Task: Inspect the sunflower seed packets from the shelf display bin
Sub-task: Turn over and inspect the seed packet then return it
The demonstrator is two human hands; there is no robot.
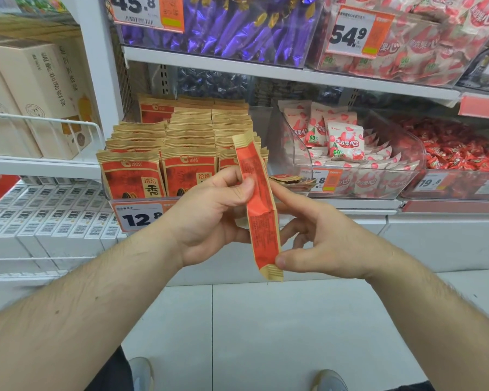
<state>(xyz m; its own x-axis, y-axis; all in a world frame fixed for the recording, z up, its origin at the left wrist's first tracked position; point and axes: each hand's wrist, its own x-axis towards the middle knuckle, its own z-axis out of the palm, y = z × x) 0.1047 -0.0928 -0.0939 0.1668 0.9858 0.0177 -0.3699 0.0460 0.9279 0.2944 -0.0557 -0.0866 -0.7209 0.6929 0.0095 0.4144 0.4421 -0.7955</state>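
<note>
A red and tan sunflower seed packet (259,204) stands nearly upright in front of me, its printed back turned edge-on toward the camera. My left hand (209,213) pinches its upper half between thumb and curled fingers. My right hand (319,241) pinches its lower end with the thumb, fingers spread behind it. Behind them, a clear display bin (112,197) on the shelf holds several rows of the same packets (187,145), upright and facing out.
A price tag reading 12.8 (141,218) hangs below the bin. To the right sit bins of white and pink snack packs (347,153) and red candies (458,150). Purple candies (237,29) fill the shelf above. Tan boxes (40,94) stand at left.
</note>
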